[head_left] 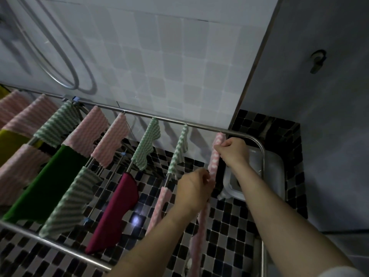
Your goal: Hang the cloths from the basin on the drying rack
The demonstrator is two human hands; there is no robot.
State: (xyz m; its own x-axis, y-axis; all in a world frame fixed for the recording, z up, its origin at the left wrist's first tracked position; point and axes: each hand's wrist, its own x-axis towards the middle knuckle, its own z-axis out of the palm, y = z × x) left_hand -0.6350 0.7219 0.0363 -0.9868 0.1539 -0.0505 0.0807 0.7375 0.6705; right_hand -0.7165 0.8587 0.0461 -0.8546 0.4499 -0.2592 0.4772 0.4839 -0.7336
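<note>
A pink wavy-striped cloth [212, 162] lies along the rightmost rail of the metal drying rack [171, 121]. My right hand [232, 149] grips its far end near the rack's back corner. My left hand [194, 188] pinches the same cloth lower down, and another pink cloth [196, 234] hangs below that hand. The translucent basin [267, 176] sits on the floor under the rack's right end, partly hidden by my right forearm. Its contents cannot be made out.
Several pink, green-striped, solid green, yellow and magenta cloths [117, 206] hang on the other rails. Black-and-white mosaic floor [225, 232] lies below. A tiled wall with a shower hose [65, 62] stands behind, a grey wall [319, 116] to the right.
</note>
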